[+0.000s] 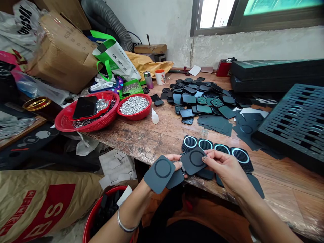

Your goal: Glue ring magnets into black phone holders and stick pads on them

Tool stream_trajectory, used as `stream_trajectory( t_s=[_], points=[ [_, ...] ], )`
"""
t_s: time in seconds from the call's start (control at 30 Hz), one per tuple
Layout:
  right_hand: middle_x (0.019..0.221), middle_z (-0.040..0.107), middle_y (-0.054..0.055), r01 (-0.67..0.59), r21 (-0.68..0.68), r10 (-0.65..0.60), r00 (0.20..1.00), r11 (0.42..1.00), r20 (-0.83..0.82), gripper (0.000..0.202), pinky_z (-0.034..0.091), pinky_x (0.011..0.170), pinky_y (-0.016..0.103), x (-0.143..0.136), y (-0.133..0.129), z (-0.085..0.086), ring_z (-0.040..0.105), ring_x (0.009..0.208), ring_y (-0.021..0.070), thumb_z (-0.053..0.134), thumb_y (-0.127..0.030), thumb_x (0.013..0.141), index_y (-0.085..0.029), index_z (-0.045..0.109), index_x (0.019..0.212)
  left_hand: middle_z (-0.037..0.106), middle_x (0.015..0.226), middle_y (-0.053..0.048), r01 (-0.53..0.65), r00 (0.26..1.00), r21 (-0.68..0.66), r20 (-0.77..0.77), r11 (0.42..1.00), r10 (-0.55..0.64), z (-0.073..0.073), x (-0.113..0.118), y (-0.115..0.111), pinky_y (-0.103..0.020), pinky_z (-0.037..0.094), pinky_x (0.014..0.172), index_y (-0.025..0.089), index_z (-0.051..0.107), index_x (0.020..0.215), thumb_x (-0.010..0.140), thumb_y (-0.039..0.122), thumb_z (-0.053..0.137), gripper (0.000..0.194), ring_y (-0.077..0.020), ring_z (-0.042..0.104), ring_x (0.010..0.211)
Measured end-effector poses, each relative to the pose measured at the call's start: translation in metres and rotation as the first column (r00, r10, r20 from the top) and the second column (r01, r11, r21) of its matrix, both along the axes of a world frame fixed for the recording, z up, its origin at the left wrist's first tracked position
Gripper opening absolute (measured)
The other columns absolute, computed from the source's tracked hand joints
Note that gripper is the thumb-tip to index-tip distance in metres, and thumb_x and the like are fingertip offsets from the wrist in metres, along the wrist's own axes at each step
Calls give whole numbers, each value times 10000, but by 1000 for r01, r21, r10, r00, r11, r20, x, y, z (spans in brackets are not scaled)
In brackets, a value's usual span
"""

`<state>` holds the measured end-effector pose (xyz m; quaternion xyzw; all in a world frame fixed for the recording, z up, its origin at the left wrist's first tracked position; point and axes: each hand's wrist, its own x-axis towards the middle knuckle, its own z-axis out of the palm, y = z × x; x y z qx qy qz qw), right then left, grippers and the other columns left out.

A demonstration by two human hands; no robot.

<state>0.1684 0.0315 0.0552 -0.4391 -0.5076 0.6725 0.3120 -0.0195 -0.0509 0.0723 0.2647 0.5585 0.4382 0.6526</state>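
Observation:
My left hand [174, 157] is closed on a dark folding wireless charger [175, 179], whose two rounded square halves are joined by a small hinge. Across that hand lies a loose dark grey rounded sheet [153, 176] with a black ring on it. A similar ringed face [188, 164] covers the charger's right half, and my right hand [226, 167] pinches this half's right edge between thumb and fingers. Just behind my hands, several open charger pads [241, 155] with pale rings stand in a row along the table, partly hidden by my right hand.
Black casings [202, 98] are heaped farther back, with dark sheets [215, 125] before them. A slotted black foam tray [298, 121] stands right. Left are a red basket of metal pins [134, 105], a larger red basket [87, 125] and a small white bottle [154, 117].

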Motion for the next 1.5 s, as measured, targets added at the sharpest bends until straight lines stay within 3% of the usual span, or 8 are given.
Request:
stream_trajectory(
  t_s=[0.3,0.6,0.87,1.5],
  points=[
    [1025,627,69,5,107,-8,1000,994,27,265,462,768,287,0,-2,-2,587,884,201,744,-406,686,-175,628,626,703,720,-85,-63,994,34,-85,997,66,-2,2,-1,-282,523,603,86,655,985,686,346,716,402,-206,676,633],
    [979,605,81,60,271,-84,994,961,76,261,438,806,301,-4,-9,5,561,949,221,717,-385,705,-185,594,590,701,702,-57,-58,978,64,-194,996,69,-6,1,-1,-277,496,570,159,689,987,740,334,655,305,-217,670,630],
    [1024,553,100,62,312,-84,995,948,57,233,467,708,286,-7,-10,7,543,943,221,666,-353,763,-186,583,623,694,685,-49,-45,961,89,-269,995,68,-4,2,0,-293,467,577,187,692,929,741,314,645,232,-224,646,640],
    [969,529,70,66,374,-102,992,925,78,201,456,637,251,-8,-7,1,543,901,190,630,-265,778,-179,555,612,715,740,-36,50,887,171,-460,984,35,0,5,-5,-263,469,575,194,689,1069,816,329,561,314,-199,629,652]
  ],
)
